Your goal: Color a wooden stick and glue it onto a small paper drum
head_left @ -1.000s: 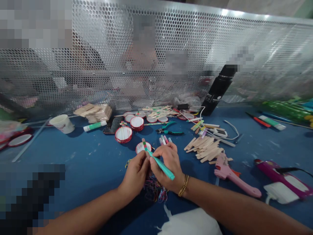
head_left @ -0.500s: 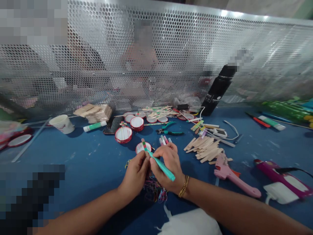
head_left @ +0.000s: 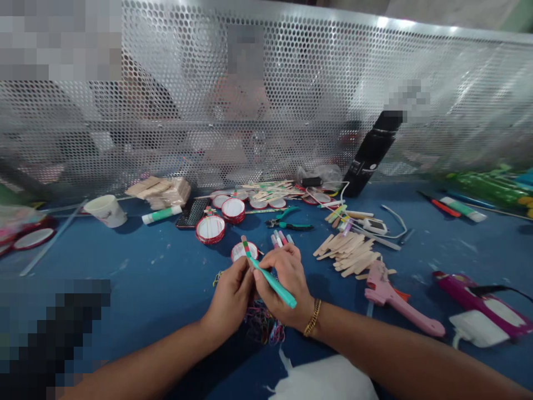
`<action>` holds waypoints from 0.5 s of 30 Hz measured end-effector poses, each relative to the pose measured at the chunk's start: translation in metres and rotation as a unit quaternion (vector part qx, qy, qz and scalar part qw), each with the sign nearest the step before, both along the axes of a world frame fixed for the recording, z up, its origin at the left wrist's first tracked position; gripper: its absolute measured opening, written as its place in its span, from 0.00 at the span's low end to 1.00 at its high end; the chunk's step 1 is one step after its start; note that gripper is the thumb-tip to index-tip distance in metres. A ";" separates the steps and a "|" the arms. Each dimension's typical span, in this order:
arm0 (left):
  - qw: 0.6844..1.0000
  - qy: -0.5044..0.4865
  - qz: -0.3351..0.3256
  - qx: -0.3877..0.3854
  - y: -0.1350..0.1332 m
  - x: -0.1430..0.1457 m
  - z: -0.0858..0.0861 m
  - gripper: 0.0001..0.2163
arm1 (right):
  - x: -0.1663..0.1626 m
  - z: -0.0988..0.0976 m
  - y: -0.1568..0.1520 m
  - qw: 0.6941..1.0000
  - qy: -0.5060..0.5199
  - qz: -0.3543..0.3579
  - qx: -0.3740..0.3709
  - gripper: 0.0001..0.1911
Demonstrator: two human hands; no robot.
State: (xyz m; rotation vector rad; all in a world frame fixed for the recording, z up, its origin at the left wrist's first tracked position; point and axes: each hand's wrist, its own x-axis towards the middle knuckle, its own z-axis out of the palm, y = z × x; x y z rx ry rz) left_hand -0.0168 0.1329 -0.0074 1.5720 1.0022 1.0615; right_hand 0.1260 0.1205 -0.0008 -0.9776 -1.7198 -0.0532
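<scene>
Between the fingertips of my left hand (head_left: pixel 230 291) stands a wooden craft stick (head_left: pixel 245 244) with red and green coloured bands near its upper end. My right hand (head_left: pixel 285 283) grips a teal felt-tip marker (head_left: pixel 277 286), its tip end at the stick and its back end slanting toward me. The lower part of the stick is hidden by my fingers. Just behind the hands lies a round white disc with a red rim (head_left: pixel 239 253). Tangled coloured threads (head_left: pixel 266 325) lie below my hands, and several more markers (head_left: pixel 281 239) lie just beyond the right one.
Loose craft sticks (head_left: pixel 350 253) and a pink glue gun (head_left: pixel 383 297) lie to the right. Beyond are teal-handled pliers (head_left: pixel 289 225), red-rimmed discs (head_left: pixel 210 229), a phone (head_left: pixel 192 213) and a paper cup (head_left: pixel 105 211). A black bottle (head_left: pixel 368 158) leans against the perforated metal screen (head_left: pixel 287 111).
The back end of the teal marker has shifted very slightly left, and its tip end sits a little lower on the stick. My left hand and the stick have hardly moved.
</scene>
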 end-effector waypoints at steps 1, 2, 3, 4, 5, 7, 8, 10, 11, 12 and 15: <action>1.000 -0.002 -0.001 -0.002 0.000 0.000 0.000 0.13 | 0.000 0.000 0.000 1.000 0.003 -0.002 0.001 0.02; 1.000 -0.005 -0.003 -0.004 0.000 0.000 0.000 0.13 | 0.001 0.000 0.000 1.000 0.006 -0.004 0.001 0.02; 1.000 -0.009 -0.006 -0.006 0.000 0.001 0.000 0.13 | 0.001 -0.001 0.001 1.000 0.009 -0.005 0.002 0.02; 1.000 -0.013 -0.010 -0.007 0.000 0.001 0.000 0.13 | 0.001 -0.001 0.001 1.000 0.012 -0.006 0.002 0.02; 1.000 -0.018 -0.012 -0.009 0.000 0.001 0.000 0.14 | 0.002 -0.001 0.001 1.000 0.014 -0.005 0.001 0.02; 1.000 -0.024 -0.012 -0.015 0.000 0.002 0.000 0.14 | 0.001 0.000 0.001 1.000 0.013 -0.001 0.005 0.02; 1.000 -0.024 -0.009 -0.015 0.001 0.002 0.000 0.14 | 0.001 0.000 0.001 1.000 0.013 0.000 0.007 0.02; 1.000 -0.025 -0.004 -0.010 0.001 0.002 0.000 0.14 | 0.000 0.000 0.000 1.000 0.011 0.001 0.008 0.03; 1.000 -0.024 -0.002 -0.006 0.001 0.002 0.000 0.15 | 0.000 0.001 0.000 1.000 0.009 0.002 0.006 0.02; 1.000 -0.022 -0.001 -0.003 0.001 0.002 -0.001 0.15 | 0.000 0.001 0.000 1.000 0.008 0.002 0.003 0.02; 1.000 -0.016 0.003 0.000 0.001 0.001 -0.002 0.14 | -0.001 0.001 -0.001 1.000 0.005 0.004 0.003 0.02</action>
